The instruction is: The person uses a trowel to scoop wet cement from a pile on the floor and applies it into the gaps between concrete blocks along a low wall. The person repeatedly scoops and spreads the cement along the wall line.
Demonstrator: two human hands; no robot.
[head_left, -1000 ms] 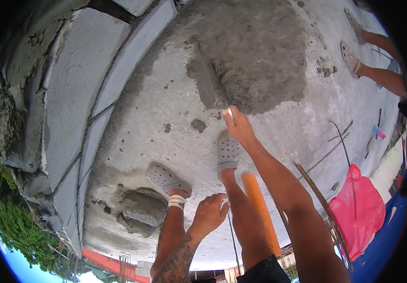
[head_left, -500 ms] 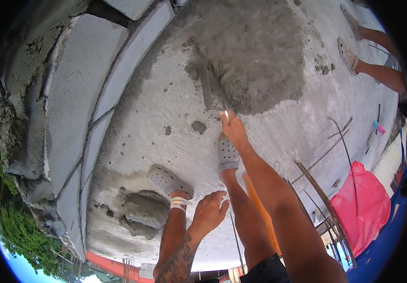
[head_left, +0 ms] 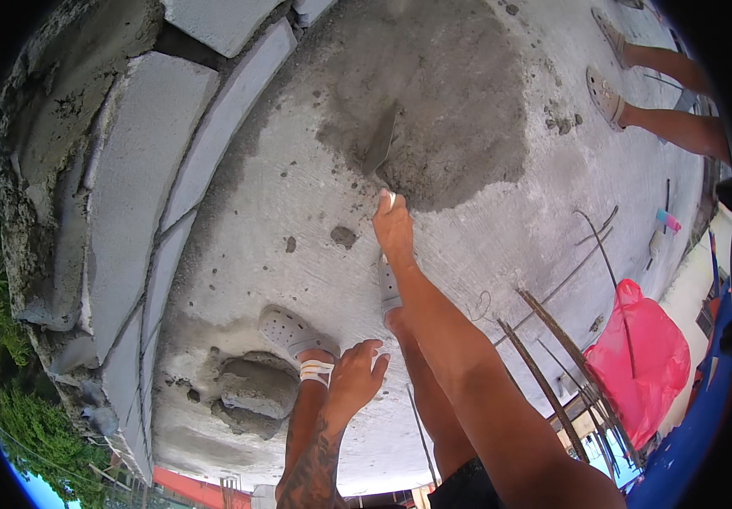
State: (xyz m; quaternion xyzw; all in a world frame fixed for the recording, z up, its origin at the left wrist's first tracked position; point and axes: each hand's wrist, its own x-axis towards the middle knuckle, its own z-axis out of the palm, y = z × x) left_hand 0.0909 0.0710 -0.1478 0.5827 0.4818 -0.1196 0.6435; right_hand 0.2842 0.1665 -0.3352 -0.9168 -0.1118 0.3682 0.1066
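Right hand (head_left: 394, 227) closed round the pale handle of a trowel (head_left: 380, 144); blade points away from the body, tilted, over the lower-left part of a wet mortar patch (head_left: 463, 97). Depth of blade contact: can't tell. Left hand (head_left: 354, 377) loosely spread, thumb apart from fingers, nothing gripped that I can make out; it hangs near the left shin.

Step in hand, my read: working the mortar with the blade near the patch's lower edge. Next move probably calls for a firm handle grip and a steady blade angle; left hand seems free.

Mortar lies on a concrete floor (head_left: 298, 191), toward its far edge in view. Grey blocks (head_left: 145, 161) run along the floor's left edge. Mortar-coated lump (head_left: 257, 388) near the lower-left corner, beside the left clog (head_left: 294, 331). Rods (head_left: 557, 335) and a pink plastic bag (head_left: 642, 365) toward the lower-right corner; co-worker's legs (head_left: 671, 129) at upper right.
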